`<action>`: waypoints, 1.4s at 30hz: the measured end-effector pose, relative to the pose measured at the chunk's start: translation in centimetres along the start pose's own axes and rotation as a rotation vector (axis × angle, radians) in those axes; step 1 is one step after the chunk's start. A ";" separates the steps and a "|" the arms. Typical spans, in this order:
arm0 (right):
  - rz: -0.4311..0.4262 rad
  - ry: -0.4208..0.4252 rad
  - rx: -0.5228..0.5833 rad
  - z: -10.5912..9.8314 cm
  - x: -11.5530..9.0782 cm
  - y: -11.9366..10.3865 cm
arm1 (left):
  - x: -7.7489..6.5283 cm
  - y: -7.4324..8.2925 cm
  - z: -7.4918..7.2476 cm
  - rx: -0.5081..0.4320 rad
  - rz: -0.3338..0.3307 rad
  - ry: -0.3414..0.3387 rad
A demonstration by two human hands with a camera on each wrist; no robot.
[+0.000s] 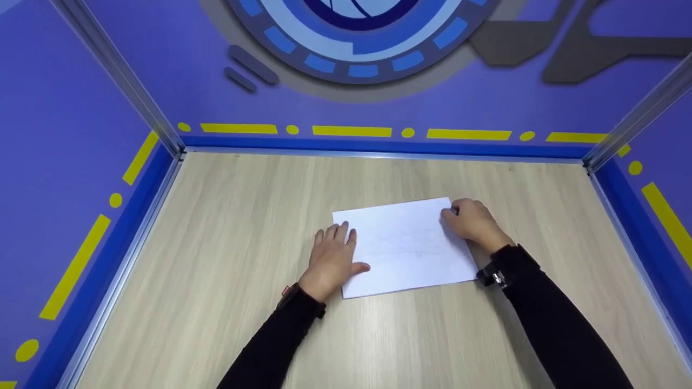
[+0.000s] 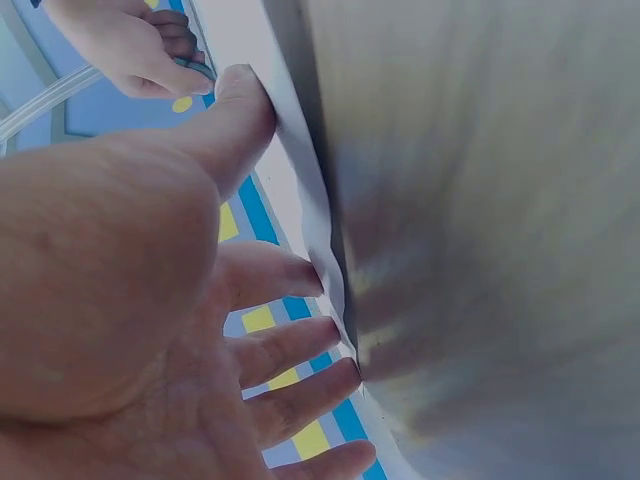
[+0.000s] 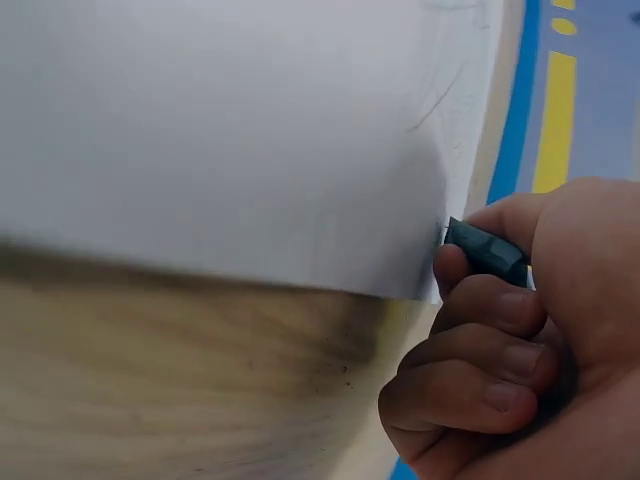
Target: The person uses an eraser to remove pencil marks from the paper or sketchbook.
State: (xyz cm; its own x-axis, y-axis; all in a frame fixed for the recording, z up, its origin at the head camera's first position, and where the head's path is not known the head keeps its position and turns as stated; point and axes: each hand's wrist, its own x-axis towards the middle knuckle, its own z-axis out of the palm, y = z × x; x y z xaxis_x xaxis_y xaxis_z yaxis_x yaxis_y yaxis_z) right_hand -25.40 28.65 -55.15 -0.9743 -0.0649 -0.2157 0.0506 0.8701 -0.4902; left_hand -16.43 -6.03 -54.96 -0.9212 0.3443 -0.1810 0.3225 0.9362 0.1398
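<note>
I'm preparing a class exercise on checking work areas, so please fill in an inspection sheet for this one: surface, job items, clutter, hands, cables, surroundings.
Surface: light wood-grain table.
Job items: white paper with faint lines, lying slightly askew; small dark object, exact type unclear.
Clutter: nothing seen.
Left hand: fingers spread, at the paper's left edge.
Right hand: pinches the dark object near the paper's far right corner.
Cables: nothing seen.
Surroundings: purple-blue walls with yellow markings, metal framing.
</note>
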 end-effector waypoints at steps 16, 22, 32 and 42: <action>-0.203 -0.026 -0.026 5.4 -0.5 -9.0 | -0.1 -0.1 0.5 0.001 0.006 0.019; -0.216 -0.088 -0.071 7.1 -0.2 -12.4 | -0.1 -0.1 0.6 0.011 0.007 0.023; -0.125 -0.029 -0.012 2.5 1.0 -5.4 | 0.3 0.0 0.2 0.012 -0.005 -0.006; -0.018 -0.023 -0.060 -0.3 0.5 -0.5 | 0.1 -0.1 0.6 -0.002 0.002 0.014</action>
State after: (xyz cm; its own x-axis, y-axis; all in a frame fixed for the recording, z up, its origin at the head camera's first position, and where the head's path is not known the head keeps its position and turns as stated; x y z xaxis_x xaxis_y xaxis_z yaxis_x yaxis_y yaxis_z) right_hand -26.02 28.29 -54.75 -0.9696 -0.0915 -0.2269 0.0191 0.8964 -0.4429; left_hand -16.40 -6.09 -55.55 -0.9233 0.3457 -0.1675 0.3244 0.9352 0.1419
